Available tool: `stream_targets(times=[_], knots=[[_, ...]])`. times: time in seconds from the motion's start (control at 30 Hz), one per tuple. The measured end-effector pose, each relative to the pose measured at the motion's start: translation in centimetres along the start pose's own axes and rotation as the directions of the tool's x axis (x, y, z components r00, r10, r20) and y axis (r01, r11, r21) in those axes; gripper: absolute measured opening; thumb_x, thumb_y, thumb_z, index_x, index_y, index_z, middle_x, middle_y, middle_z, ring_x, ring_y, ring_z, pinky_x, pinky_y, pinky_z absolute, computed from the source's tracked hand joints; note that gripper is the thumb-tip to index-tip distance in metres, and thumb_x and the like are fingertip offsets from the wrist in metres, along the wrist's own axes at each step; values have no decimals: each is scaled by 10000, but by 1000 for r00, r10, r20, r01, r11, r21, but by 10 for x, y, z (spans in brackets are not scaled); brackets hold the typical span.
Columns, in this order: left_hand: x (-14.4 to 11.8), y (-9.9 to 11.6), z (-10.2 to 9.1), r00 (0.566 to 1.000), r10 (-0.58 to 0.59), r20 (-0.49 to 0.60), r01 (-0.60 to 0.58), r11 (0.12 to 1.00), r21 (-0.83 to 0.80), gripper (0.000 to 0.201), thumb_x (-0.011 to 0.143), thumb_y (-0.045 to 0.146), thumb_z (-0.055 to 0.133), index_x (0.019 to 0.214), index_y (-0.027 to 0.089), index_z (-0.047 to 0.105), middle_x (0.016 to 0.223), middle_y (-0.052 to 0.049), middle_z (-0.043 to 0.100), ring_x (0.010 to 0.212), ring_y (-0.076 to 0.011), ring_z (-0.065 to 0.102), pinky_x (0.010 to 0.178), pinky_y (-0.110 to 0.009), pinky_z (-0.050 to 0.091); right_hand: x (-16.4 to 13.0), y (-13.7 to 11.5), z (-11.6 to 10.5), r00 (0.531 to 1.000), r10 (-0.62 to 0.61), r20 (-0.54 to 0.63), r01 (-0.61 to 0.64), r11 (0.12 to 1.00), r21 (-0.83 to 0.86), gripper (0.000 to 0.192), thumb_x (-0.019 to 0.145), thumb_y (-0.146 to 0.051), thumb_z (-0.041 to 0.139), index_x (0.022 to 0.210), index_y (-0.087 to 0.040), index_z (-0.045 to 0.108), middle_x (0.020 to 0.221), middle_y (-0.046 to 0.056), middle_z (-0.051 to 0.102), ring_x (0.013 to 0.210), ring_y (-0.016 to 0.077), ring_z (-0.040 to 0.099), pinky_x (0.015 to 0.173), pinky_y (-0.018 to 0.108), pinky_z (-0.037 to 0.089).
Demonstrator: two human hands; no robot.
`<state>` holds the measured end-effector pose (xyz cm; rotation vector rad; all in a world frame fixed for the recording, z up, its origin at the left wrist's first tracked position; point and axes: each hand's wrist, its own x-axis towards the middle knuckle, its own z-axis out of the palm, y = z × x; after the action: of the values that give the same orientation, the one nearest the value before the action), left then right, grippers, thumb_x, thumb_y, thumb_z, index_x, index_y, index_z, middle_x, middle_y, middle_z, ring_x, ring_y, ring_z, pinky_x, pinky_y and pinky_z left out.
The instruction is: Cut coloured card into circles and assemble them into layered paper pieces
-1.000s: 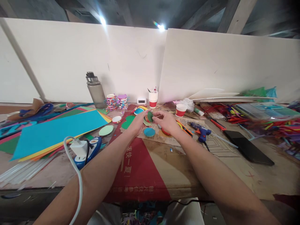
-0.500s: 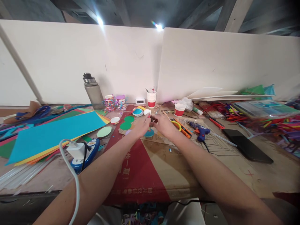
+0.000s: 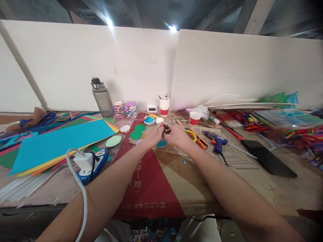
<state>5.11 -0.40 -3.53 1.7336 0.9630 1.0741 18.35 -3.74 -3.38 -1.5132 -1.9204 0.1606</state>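
Both forearms stretch forward from the near edge, low above the red and brown cardboard [image 3: 151, 188], and draw close to each other at the far end. The left hand [image 3: 154, 135] and the right hand [image 3: 176, 134] meet with their backs upward, fingers bent inward, tips near together. If they are clamped on something I cannot tell, since the hands hide it. Just below them lies the blue disc [image 3: 162, 144], flat, partly covered by the fingers.

The cardboard is smooth, with printed characters. Left of the hands are matt, round green discs [image 3: 136, 135]; further left, a wide blue sheet [image 3: 60, 141] with straight edges.

The white cable [image 3: 84, 195] crosses before the left forearm in view. To the right lie a black phone [image 3: 268, 158] and a blue glue gun [image 3: 219, 142]. Beyond stand a short cup [image 3: 195, 118], stacked cups [image 3: 164, 107] and a grey bottle [image 3: 102, 101].
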Motion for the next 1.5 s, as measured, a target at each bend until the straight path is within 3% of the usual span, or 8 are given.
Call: stream_targets(times=[0.3, 0.47, 0.73, 0.9, 1.07, 1.17, 1.3, 1.5], knots=[[-4, 12, -3, 982, -150, 113, 154, 988, -29, 124, 804, 288, 539, 864, 230, 630, 1043, -60, 671, 973, -220, 598, 632, -268, 528, -1, -4, -7, 998, 55, 8, -55, 998, 24, 140, 749, -174, 581, 797, -166, 711, 791, 51, 725, 660, 149, 579, 656, 263, 417], [-4, 9, -1, 975, -145, 170, 183, 955, -234, 127, 776, 305, 559, 852, 216, 607, 1118, -60, 635, 972, -197, 603, 645, -261, 546, -1, -2, -9, 998, 10, -69, -18, 993, -113, 177, 792, -179, 532, 797, -175, 709, 804, 67, 725, 728, 179, 589, 692, 282, 411], [-1, 10, -4, 954, -188, 234, 278, 847, -454, 87, 729, 248, 597, 789, 188, 581, 767, -12, 627, 611, -114, 554, 557, -254, 528, -6, -3, -10, 989, -111, -93, 67, 920, -387, 274, 936, -227, 453, 939, -147, 715, 971, 136, 700, 874, 228, 604, 742, 315, 410], [2, 11, -5, 926, -281, 251, 374, 768, -521, 80, 761, 233, 593, 790, 160, 607, 713, -45, 662, 594, -130, 604, 564, -256, 531, -8, -3, -16, 971, -186, -152, 92, 873, -478, 293, 980, -222, 394, 941, -147, 675, 984, 150, 667, 935, 243, 585, 772, 323, 415], [6, 3, -8, 924, -300, 237, 382, 771, -510, 273, 773, 129, 564, 1034, 107, 640, 905, -115, 714, 700, -175, 681, 564, -259, 548, -4, 0, -22, 921, -27, -389, -31, 989, -143, 201, 951, -182, 409, 879, -170, 597, 882, 121, 669, 847, 223, 620, 740, 324, 471], [8, -7, -9, 947, -294, 130, 321, 846, -426, 428, 764, 99, 612, 1192, 126, 619, 1075, -120, 699, 764, -168, 676, 615, -271, 571, -1, 5, -16, 932, 260, -251, -191, 944, 270, 219, 959, -210, 380, 803, -211, 533, 613, 17, 589, 523, 170, 575, 526, 294, 463], [9, -13, -11, 942, -315, -115, 293, 940, -172, 573, 698, 86, 705, 1258, 159, 603, 1327, -139, 593, 815, -182, 660, 605, -271, 555, 2, 13, -5, 915, 401, -43, -311, 769, 558, 223, 912, -180, 450, 696, -222, 489, 546, -26, 535, 402, 132, 531, 403, 260, 447], [16, -13, -23, 955, -221, -197, 219, 975, -34, 451, 673, 30, 659, 1102, 167, 663, 995, -86, 720, 833, -202, 665, 682, -254, 505, 5, 20, 4, 896, 444, 22, -357, 688, 632, 191, 868, -137, 512, 692, -205, 544, 486, -38, 538, 403, 123, 539, 411, 255, 500]])
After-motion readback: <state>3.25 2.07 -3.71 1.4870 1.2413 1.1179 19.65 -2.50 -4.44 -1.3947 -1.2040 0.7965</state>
